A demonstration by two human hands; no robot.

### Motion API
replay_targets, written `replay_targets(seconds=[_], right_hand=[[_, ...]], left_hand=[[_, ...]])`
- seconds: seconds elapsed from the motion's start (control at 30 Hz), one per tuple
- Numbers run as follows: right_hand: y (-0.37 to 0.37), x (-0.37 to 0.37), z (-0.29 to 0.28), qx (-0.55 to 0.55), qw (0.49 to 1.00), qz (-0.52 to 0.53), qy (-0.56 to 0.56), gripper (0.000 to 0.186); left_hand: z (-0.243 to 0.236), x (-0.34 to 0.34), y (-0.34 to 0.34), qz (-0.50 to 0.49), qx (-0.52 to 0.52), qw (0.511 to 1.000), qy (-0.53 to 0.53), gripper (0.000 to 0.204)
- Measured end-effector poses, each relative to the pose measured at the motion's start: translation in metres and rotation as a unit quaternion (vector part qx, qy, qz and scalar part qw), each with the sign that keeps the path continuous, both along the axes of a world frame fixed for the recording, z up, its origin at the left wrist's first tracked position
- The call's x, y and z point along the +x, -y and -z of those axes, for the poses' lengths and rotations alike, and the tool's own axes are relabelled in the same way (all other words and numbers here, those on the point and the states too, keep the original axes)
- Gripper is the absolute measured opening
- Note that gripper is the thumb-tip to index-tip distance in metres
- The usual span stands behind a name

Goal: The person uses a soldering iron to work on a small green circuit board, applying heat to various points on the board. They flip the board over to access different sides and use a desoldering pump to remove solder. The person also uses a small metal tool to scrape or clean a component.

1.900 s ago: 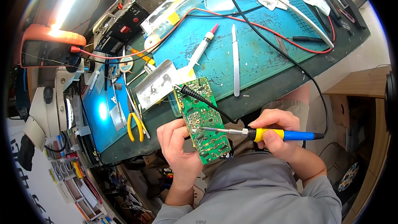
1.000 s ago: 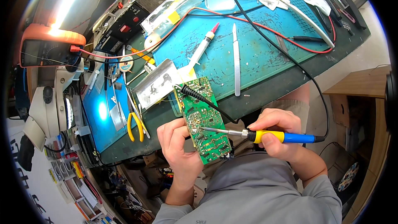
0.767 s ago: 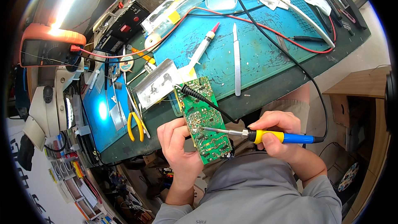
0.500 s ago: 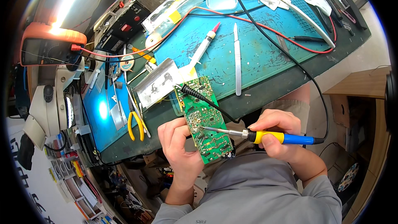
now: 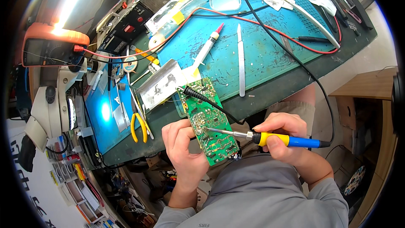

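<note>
A green circuit board [image 5: 216, 120] is tilted at the table's near edge, its soldered side facing up. My left hand [image 5: 182, 150] is closed round its lower left edge; the fingertips behind the board are hidden. A black cable [image 5: 206, 99] joins the board near its upper left corner and crosses over it. My right hand [image 5: 284, 137] grips a yellow and blue soldering iron [image 5: 274, 139] between thumb and fingers. The iron's metal tip points left and meets the solder joints near the board's left middle.
Behind the board lie a metal tray [image 5: 162, 85], a syringe [image 5: 206, 50] and a scalpel [image 5: 241, 61] on the blue mat [image 5: 270, 69]. Yellow-handled pliers [image 5: 138, 126] rest at the left. An orange multimeter [image 5: 55, 44] stands far left. The iron's black cord [image 5: 310, 71] arches over the mat.
Almost nothing differs. The lower end of the board has shifted very slightly, while both hands keep their hold and the iron's tip stays at the same area.
</note>
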State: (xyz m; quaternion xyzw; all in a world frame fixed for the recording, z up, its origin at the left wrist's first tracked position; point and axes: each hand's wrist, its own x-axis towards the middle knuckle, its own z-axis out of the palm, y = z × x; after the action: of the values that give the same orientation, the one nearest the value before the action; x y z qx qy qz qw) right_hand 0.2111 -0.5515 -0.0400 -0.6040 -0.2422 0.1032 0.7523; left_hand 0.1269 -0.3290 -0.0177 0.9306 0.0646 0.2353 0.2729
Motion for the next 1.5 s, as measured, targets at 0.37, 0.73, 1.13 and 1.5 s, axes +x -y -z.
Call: replay_targets(seconds=[0.37,0.73,1.13,1.5], right_hand=[[0.003,-0.005,0.004,0.024,0.999,0.008,-0.047,0.021],[0.003,-0.015,0.007,0.012,0.98,0.032,0.197,0.042],[0.001,-0.023,-0.001,-0.196,0.865,0.173,0.429,0.077],[0.006,-0.036,0.015,-0.184,0.889,0.273,0.317,0.065]], left_hand=[[-0.005,0.003,0.005,0.013,-0.005,1.0,0.005,0.035],[0.0,0.002,0.009,0.034,-0.024,0.998,0.039,0.034],[-0.004,0.02,0.032,0.084,-0.075,0.986,0.123,0.042],[0.014,0.027,0.04,0.105,-0.152,0.965,0.186,0.04]])
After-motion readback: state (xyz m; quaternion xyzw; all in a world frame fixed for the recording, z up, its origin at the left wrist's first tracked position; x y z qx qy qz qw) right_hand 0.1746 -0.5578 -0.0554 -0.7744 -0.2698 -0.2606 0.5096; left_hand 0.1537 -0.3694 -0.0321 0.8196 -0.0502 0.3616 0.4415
